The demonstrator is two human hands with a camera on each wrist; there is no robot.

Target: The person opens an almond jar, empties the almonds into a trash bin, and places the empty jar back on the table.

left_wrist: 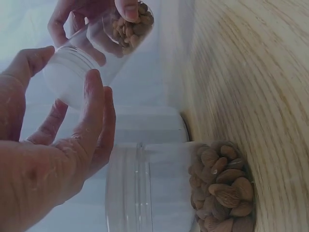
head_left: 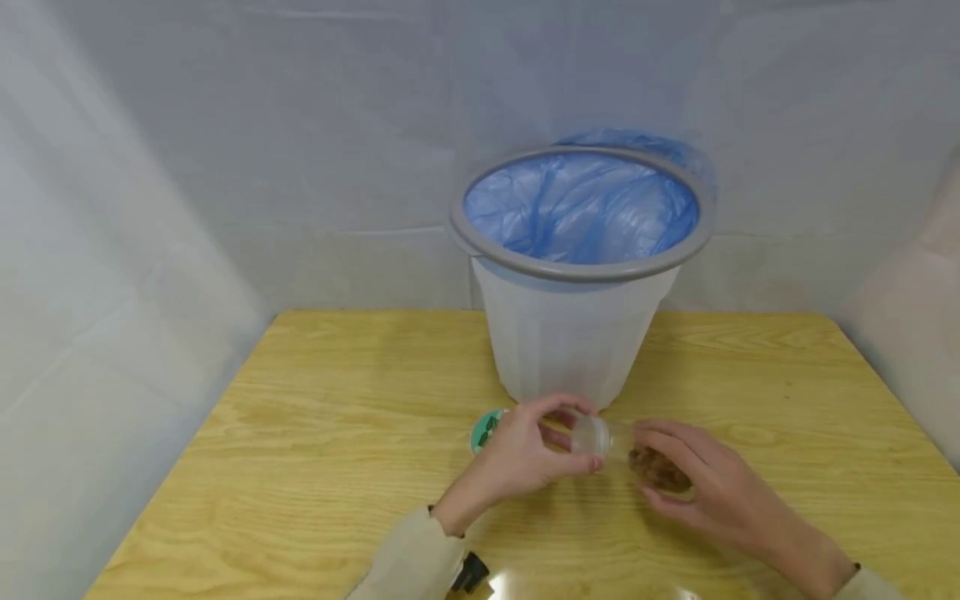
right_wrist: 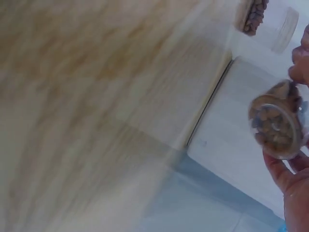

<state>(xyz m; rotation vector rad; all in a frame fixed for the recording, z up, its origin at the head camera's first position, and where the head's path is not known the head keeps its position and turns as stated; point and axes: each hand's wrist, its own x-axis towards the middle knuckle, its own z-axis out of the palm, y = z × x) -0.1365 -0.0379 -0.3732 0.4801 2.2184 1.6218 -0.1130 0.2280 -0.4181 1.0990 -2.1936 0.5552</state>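
Note:
A clear jar (left_wrist: pixel 108 43) with almonds gathered at its bottom end is held tilted between both hands, over the table. My right hand (head_left: pixel 712 487) grips the jar's body around the almond end. At the other end, the thumb and fingers of my left hand (head_left: pixel 525 450) curve around the pale, see-through lid (head_left: pixel 590 437). In the right wrist view the round base (right_wrist: pixel 276 129) of this jar faces the camera. A second clear jar (left_wrist: pixel 169 183), partly filled with almonds, stands upright on the table beside my left hand. Its green, leaf-patterned top (head_left: pixel 484 430) is partly hidden by that hand.
A white bin (head_left: pixel 570 333) with a grey rim and a blue bag (head_left: pixel 585 204) inside stands just behind the hands on the wooden table (head_left: pixel 315 433). Pale sheeting hangs behind and at both sides. A small black object (head_left: pixel 471 573) shows by the left sleeve.

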